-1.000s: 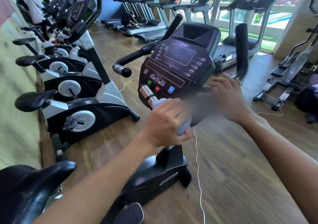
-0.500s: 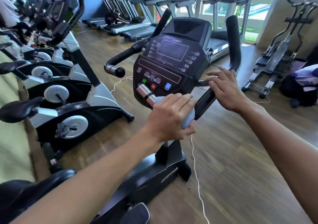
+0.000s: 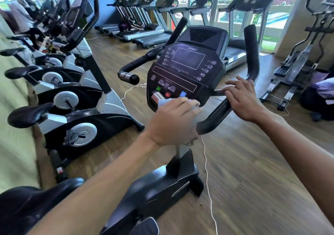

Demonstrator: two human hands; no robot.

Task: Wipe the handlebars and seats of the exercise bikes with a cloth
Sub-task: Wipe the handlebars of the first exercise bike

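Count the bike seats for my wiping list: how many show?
4: near seat bottom left, then three up the left wall. More may hide farther back.

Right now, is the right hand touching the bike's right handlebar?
Touching. The head view shows the right hand lying flat on the right handlebar, fingers straight across the bar with no gap visible.

Left hand (image 3: pixel 173 121) on cloth (image 3: pixel 163 101) (handlebar (image 3: pixel 213 116))

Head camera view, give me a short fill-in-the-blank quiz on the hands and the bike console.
1. The left hand grips a pale blue ____.
2. The right hand rests on the black ____ of the bike.
3. The black console shows the brand word ____.

Missing words: cloth; handlebar; SPIRIT
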